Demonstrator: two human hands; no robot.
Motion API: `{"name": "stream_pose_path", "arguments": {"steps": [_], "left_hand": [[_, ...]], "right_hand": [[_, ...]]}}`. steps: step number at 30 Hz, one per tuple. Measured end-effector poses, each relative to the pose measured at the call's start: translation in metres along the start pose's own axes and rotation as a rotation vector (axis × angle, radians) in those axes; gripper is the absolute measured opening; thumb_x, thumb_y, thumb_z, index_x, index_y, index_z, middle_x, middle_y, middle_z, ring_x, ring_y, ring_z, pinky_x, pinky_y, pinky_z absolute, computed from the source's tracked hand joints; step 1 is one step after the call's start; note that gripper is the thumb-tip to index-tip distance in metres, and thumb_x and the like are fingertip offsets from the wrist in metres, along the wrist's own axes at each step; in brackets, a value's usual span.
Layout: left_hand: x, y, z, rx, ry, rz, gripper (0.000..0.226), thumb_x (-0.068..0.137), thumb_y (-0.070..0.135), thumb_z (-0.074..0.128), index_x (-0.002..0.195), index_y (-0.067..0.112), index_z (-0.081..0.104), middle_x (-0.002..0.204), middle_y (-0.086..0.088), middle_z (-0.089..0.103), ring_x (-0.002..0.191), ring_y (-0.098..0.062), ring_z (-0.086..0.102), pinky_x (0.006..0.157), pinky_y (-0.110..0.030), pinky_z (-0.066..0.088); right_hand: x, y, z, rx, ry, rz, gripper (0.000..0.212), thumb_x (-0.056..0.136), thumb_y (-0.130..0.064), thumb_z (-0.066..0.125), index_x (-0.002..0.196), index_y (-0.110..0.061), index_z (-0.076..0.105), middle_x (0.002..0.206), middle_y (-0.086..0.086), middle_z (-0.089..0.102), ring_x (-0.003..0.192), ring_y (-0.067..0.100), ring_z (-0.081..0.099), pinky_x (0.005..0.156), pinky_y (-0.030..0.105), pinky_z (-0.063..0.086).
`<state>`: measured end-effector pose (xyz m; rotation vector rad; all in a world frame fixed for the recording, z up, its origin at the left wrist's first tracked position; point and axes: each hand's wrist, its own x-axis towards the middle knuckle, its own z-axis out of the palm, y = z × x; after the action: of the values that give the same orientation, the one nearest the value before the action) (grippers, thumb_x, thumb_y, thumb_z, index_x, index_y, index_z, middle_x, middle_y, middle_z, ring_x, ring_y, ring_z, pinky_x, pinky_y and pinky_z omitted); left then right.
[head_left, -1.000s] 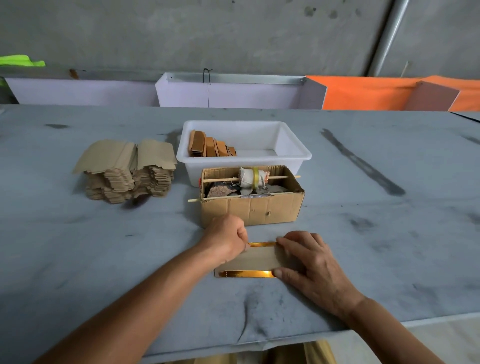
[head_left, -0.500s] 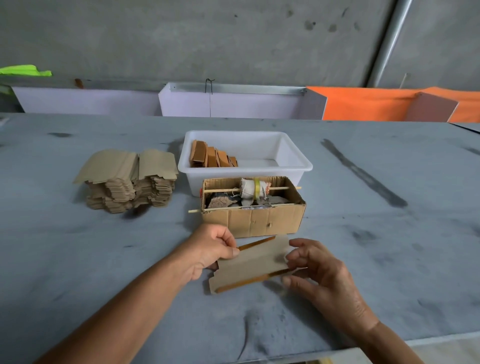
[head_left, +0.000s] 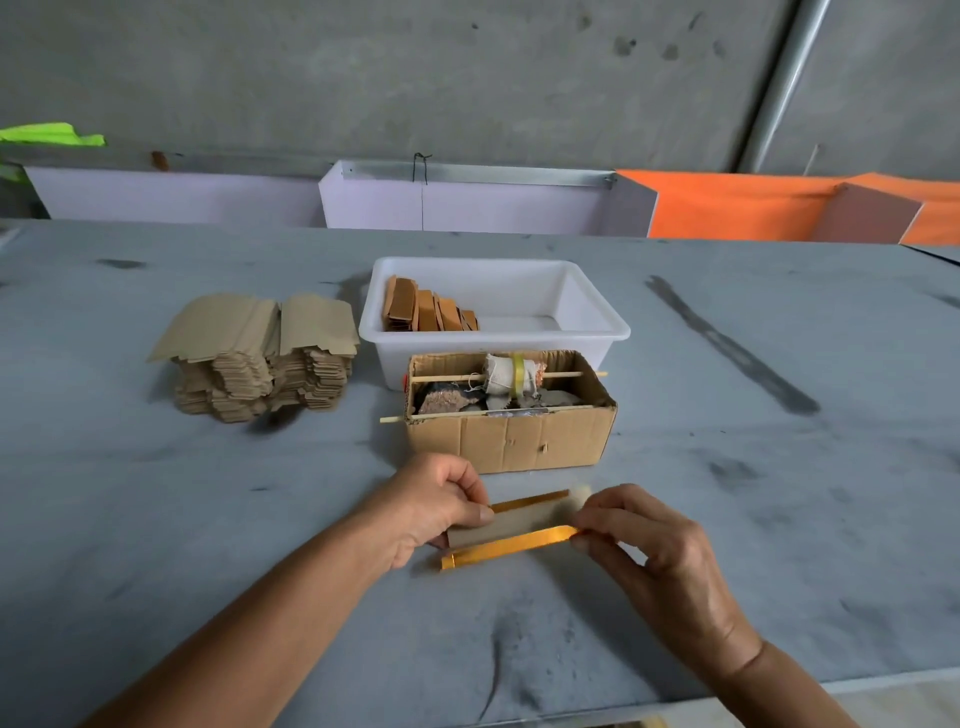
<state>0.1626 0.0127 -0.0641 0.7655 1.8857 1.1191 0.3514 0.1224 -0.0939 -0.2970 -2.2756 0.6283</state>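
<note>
A stained grey concrete wall (head_left: 415, 78) rises behind the scuffed grey table (head_left: 779, 493). A slanted metal pipe (head_left: 787, 67) runs down it; pale lilac boards (head_left: 493, 208) and orange panels (head_left: 727, 208) line the table's far edge.

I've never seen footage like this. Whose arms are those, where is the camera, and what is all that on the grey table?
No machine here: these are a person's two bare arms. One camera sits on their head, looking forward and down. The left hand and right hand each pinch one end of a flat card strip with shiny gold edges, close to the grey table. Behind it stands an open cardboard box with a wrapped roll on a thin stick across its top. Behind that, a white tub holds brown folded pieces. To the left lies a stack of flat card blanks.
</note>
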Motion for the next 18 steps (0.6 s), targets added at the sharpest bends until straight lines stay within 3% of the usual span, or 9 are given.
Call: {"name": "stream_pose_path", "arguments": {"steps": [3,10,14,18], "left_hand": [[-0.0012,0.0008,0.0022,0.024,-0.008,0.059,0.019,0.078,-0.004,0.070,0.071,0.011,0.059,0.063,-0.003,0.057,0.058,-0.011,0.051,0.052,-0.018,0.041],[-0.0061,0.0060,0.0014,-0.134,-0.087,0.019,0.011,0.083,-0.003,0.065,0.080,0.006,0.059,0.067,-0.010,0.067,0.059,-0.021,0.067,0.053,-0.029,0.056],[-0.0076,0.0075,0.0014,-0.250,-0.146,-0.042,0.009,0.086,0.000,0.062,0.084,0.008,0.058,0.070,-0.013,0.069,0.061,-0.023,0.069,0.051,-0.027,0.056],[-0.0081,0.0024,0.0028,-0.260,-0.098,-0.011,0.007,0.086,0.005,0.064,0.087,0.012,0.064,0.082,-0.006,0.065,0.070,-0.014,0.061,0.056,-0.024,0.050]], "right_hand": [[0.0044,-0.0017,-0.0014,0.030,-0.002,0.029,0.017,0.078,-0.012,0.071,0.094,-0.014,0.074,0.085,-0.009,0.061,0.070,-0.002,0.055,0.065,0.008,0.043],[0.0051,0.0001,-0.0003,0.128,0.035,0.188,0.028,0.075,-0.019,0.071,0.101,-0.010,0.072,0.081,-0.004,0.063,0.068,0.010,0.058,0.061,0.012,0.046],[0.0044,-0.0019,0.0029,0.483,0.118,0.421,0.040,0.071,-0.019,0.070,0.111,-0.016,0.064,0.089,0.002,0.067,0.062,0.017,0.067,0.058,0.018,0.051],[0.0018,-0.0044,0.0006,0.717,0.095,0.467,0.043,0.064,-0.006,0.072,0.107,-0.009,0.064,0.086,0.009,0.070,0.074,0.020,0.069,0.069,0.021,0.056]]}}
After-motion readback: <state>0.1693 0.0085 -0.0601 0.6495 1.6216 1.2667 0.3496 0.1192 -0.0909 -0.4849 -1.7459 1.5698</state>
